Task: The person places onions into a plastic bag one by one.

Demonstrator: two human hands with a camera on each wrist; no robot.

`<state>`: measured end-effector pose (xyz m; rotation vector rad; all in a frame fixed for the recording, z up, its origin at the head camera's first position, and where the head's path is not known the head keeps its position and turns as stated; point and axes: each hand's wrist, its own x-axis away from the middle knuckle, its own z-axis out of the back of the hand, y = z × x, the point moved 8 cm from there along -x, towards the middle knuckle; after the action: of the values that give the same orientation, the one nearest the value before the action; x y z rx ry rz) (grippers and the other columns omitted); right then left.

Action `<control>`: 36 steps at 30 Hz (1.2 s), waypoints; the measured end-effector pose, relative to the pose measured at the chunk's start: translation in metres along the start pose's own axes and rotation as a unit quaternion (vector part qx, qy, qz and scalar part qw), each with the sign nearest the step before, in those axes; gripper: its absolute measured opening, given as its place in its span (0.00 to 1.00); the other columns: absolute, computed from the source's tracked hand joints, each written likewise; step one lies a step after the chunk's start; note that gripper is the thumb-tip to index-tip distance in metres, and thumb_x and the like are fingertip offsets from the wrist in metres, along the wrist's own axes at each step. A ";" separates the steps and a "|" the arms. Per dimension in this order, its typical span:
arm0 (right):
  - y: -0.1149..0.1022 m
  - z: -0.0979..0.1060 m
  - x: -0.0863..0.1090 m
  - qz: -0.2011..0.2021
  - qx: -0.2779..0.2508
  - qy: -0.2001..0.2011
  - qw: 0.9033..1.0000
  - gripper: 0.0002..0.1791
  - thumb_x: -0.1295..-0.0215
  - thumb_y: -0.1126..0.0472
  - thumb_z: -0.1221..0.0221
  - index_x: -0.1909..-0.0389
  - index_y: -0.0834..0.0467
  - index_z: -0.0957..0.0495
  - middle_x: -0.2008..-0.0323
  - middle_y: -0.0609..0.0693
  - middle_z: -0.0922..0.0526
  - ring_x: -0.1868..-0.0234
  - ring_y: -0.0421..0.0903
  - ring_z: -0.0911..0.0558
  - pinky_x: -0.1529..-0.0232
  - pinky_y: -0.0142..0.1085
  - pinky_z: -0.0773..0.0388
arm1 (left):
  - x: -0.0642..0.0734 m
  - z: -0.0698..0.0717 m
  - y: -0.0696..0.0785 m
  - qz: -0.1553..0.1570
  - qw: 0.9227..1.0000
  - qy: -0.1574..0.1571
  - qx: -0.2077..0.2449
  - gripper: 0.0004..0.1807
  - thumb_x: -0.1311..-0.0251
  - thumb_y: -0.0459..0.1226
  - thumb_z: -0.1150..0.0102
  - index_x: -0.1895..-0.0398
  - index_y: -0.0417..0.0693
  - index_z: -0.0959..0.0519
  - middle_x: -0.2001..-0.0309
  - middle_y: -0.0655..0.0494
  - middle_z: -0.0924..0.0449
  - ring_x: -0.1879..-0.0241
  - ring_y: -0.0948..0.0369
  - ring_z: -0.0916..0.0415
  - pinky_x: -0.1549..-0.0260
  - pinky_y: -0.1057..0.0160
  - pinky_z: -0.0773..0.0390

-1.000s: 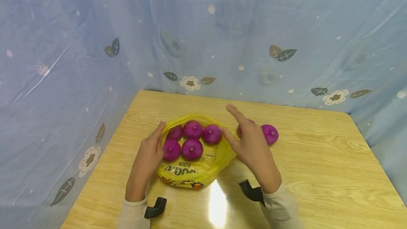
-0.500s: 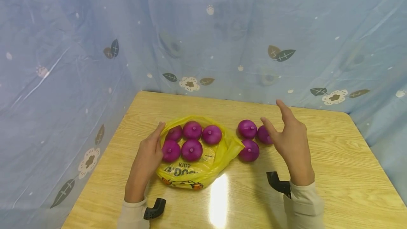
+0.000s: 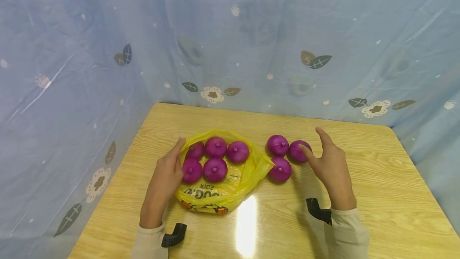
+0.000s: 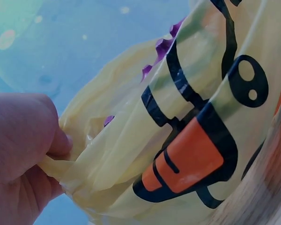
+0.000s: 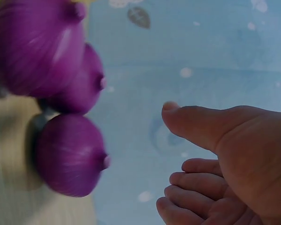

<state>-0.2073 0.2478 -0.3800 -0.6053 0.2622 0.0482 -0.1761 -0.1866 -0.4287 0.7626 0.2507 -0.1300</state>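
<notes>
Before blue cloth, left hand pinches yellow bag while empty right hand gapes beside onions.

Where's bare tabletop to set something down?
Free: the table right of the right hand; the strip between the yellow bag and back curtain; the patch between the sleeves. Crowded: between bag and right hand, where three purple onions sit close together.
</notes>
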 end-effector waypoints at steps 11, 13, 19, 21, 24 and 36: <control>0.026 -0.027 -0.002 -0.022 0.017 -0.061 0.998 0.47 0.27 0.48 0.32 0.21 0.70 0.42 0.34 0.82 0.29 0.38 0.80 0.25 0.40 0.71 0.25 | 0.000 -0.001 -0.001 0.008 1.000 -0.004 0.002 0.29 0.20 0.26 0.58 0.18 0.41 0.37 0.20 0.46 0.38 0.23 0.47 0.37 0.26 0.44 0.33; 0.030 -0.032 -0.002 -0.027 0.015 -0.072 0.997 0.48 0.28 0.47 0.32 0.21 0.70 0.42 0.33 0.81 0.30 0.37 0.79 0.25 0.39 0.70 0.25 | 0.000 -0.001 -0.001 0.007 1.000 -0.003 0.002 0.29 0.20 0.26 0.58 0.18 0.41 0.37 0.20 0.46 0.38 0.23 0.47 0.37 0.26 0.44 0.33; 0.037 -0.045 -0.001 -0.032 0.019 -0.100 0.994 0.50 0.30 0.47 0.30 0.22 0.72 0.42 0.34 0.81 0.29 0.37 0.79 0.25 0.38 0.70 0.25 | 0.001 -0.003 -0.002 0.012 1.000 -0.011 0.002 0.29 0.19 0.26 0.58 0.18 0.42 0.38 0.20 0.46 0.38 0.23 0.48 0.37 0.26 0.45 0.33; 0.038 -0.048 -0.002 -0.031 0.022 -0.104 0.994 0.50 0.31 0.48 0.29 0.22 0.73 0.42 0.34 0.81 0.29 0.37 0.79 0.25 0.37 0.70 0.26 | 0.001 -0.003 -0.002 0.013 1.000 -0.012 0.000 0.29 0.19 0.27 0.59 0.18 0.42 0.38 0.20 0.46 0.38 0.22 0.48 0.38 0.26 0.45 0.33; 0.039 -0.052 -0.003 -0.031 0.020 -0.107 0.994 0.50 0.31 0.49 0.29 0.22 0.74 0.42 0.33 0.80 0.30 0.36 0.78 0.25 0.37 0.69 0.26 | 0.001 -0.002 -0.001 0.015 1.000 -0.011 -0.001 0.29 0.19 0.27 0.58 0.18 0.42 0.38 0.20 0.46 0.38 0.22 0.48 0.38 0.26 0.44 0.33; 0.040 -0.053 -0.007 -0.027 0.011 -0.093 0.995 0.47 0.33 0.52 0.27 0.26 0.75 0.38 0.38 0.80 0.24 0.41 0.74 0.19 0.42 0.65 0.20 | 0.000 -0.001 0.002 0.014 1.000 -0.003 0.000 0.30 0.20 0.26 0.57 0.18 0.43 0.37 0.20 0.46 0.38 0.23 0.48 0.37 0.26 0.45 0.33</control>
<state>-0.2313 0.2509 -0.4429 -0.5811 0.0660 0.0497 -0.1756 -0.1845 -0.4287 0.7658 0.2335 -0.1063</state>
